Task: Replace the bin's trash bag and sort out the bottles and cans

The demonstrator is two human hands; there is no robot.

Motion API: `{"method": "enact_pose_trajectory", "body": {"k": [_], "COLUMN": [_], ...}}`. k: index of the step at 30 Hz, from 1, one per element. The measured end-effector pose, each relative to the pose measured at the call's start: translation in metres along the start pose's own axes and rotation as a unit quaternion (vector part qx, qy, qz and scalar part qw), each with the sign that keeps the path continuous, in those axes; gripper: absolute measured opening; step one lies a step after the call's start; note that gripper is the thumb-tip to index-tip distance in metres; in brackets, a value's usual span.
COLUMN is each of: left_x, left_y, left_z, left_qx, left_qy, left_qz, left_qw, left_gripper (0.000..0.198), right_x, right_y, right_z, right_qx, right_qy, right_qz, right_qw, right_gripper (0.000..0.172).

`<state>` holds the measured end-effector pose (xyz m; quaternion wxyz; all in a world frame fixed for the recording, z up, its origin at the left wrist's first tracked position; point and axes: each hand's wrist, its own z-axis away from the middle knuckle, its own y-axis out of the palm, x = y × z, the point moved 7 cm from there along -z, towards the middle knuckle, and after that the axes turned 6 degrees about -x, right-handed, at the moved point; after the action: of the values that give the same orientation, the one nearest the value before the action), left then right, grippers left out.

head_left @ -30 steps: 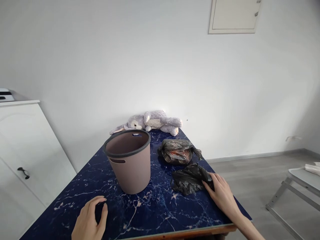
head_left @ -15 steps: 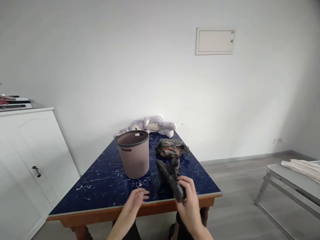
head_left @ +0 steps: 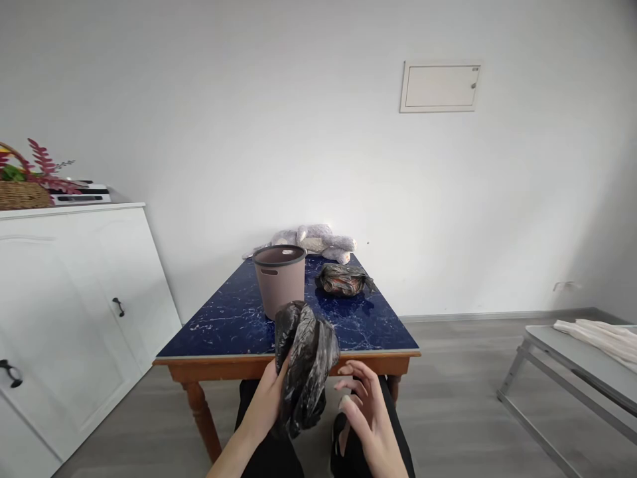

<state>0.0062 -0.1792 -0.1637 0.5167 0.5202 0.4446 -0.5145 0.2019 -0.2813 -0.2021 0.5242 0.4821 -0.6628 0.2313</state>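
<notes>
The loose black bag [head_left: 309, 365] has come up off the counter [head_left: 223, 312] and passed from the right hand [head_left: 365, 415] to the left hand [head_left: 263, 406], whose grip clamps it by the near edge, before the bin [head_left: 283, 285]. The right grip, fingers apart, seems freed to work the bag.

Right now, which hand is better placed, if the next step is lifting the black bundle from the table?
Probably the right hand: it looks empty and more in line with the black bundle. The left hand holds the loose black bag.
</notes>
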Motion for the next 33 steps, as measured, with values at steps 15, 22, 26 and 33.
{"method": "enact_pose_trajectory", "body": {"k": [15, 22, 26, 33], "left_x": [-0.009, -0.021, -0.021, -0.036], "left_y": [-0.039, -0.045, -0.048, -0.026], "left_z": [0.046, 0.036, 0.038, 0.046], "left_qx": [-0.100, -0.103, -0.120, -0.033], "left_qy": [0.046, 0.030, -0.002, -0.088], "left_qz": [0.090, 0.151, 0.145, 0.068], "left_qw": [0.990, 0.983, 0.982, 0.993], "left_gripper": [0.031, 0.025, 0.029, 0.029], "right_x": [0.016, 0.035, 0.051, 0.036], "right_y": [-0.002, 0.009, 0.027, 0.053], "right_z": [0.026, 0.041, 0.055, 0.087], "right_qx": [-0.023, 0.037, 0.127, 0.246], "right_qy": [0.065, -0.050, -0.126, -0.181], "right_qz": [-0.013, 0.082, 0.122, 0.276], "right_qw": [0.998, 0.995, 0.976, 0.911], "right_gripper": [0.039, 0.011, 0.011, 0.033]}}
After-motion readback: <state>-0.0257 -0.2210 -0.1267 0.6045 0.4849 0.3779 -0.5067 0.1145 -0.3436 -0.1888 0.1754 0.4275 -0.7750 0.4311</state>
